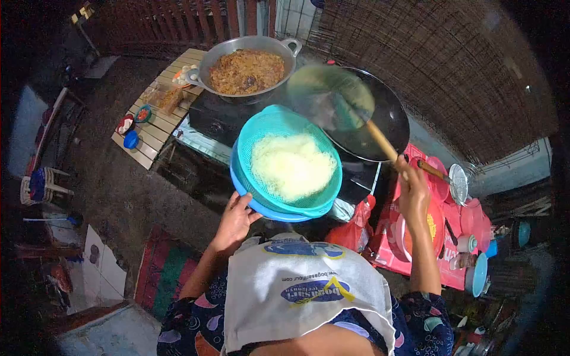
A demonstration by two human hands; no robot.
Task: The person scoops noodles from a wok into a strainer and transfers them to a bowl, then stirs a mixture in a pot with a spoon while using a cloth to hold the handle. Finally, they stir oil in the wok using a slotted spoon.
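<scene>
My left hand (236,222) grips the near-left rim of a blue basin (267,212). Inside the basin sits a teal colander (264,127), tilted, with pale thin noodles (293,166) in it. My right hand (411,183) is closed round the wooden handle of a strainer (332,98). The strainer's round mesh head is blurred and hangs over the left part of a large dark wok (389,110), just beyond the colander.
A metal pan (249,43) of brown food stands on the stove at the back. Small bowls rest on a slatted table (155,127) at left. At right, a pink-covered table (386,237) holds baskets, a ladle and containers. A red plastic bag (356,228) hangs near my apron.
</scene>
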